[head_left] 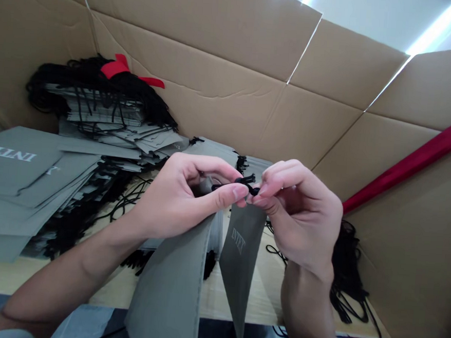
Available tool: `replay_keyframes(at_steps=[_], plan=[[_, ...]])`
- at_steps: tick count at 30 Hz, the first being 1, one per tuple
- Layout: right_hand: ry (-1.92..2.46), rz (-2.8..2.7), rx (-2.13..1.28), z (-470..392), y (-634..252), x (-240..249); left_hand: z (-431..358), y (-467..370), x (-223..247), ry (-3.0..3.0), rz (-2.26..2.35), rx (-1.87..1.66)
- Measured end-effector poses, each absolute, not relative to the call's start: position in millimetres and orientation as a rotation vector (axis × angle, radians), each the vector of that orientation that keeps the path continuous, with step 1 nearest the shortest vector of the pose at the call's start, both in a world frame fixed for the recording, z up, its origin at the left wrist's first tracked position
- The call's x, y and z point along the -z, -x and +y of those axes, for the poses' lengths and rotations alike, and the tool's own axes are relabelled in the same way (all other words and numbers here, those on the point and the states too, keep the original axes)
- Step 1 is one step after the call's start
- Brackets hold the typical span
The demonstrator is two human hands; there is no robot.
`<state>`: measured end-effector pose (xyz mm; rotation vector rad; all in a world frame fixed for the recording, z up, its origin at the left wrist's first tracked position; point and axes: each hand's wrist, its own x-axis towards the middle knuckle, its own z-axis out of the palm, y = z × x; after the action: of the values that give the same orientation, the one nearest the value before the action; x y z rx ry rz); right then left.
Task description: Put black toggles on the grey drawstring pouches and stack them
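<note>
Just above the table, my left hand (184, 199) pinches a short black cord (247, 179) between thumb and forefinger. The fingertips of my right hand (302, 221) close on the same cord beside what looks like a small knot. Below the hands hangs a grey card piece in two panels: a broad plain panel (171, 283) under my left hand, and a narrower panel (237, 273) printed "INTEX" under my right. Where the cord joins the card is hidden by my fingers.
At the left, grey printed cards (13, 159) lie stacked, their edges fringed with black cord ends. A bundle of black cords (138, 88) with a red tie (115, 67) tops another stack. More black cords (347, 273) lie at right. Cardboard walls (203, 44) enclose the wooden table (266, 295).
</note>
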<state>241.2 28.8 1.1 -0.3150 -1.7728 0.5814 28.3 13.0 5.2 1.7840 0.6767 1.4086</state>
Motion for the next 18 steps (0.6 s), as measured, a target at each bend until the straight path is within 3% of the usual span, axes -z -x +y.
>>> replay_keyframes(at_steps=[6, 12, 18], plan=[[0.348, -1.859, -0.579, 26, -247, -3, 11, -29, -5, -1.982, 0.786, -1.488], [0.466, -1.855, -0.867, 34, -248, 3, 9, -29, -4, -2.101, 0.874, -1.575], [0.524, -1.850, -0.674, 31, -254, 0, 11, -21, -8, -2.147, 0.914, -1.510]])
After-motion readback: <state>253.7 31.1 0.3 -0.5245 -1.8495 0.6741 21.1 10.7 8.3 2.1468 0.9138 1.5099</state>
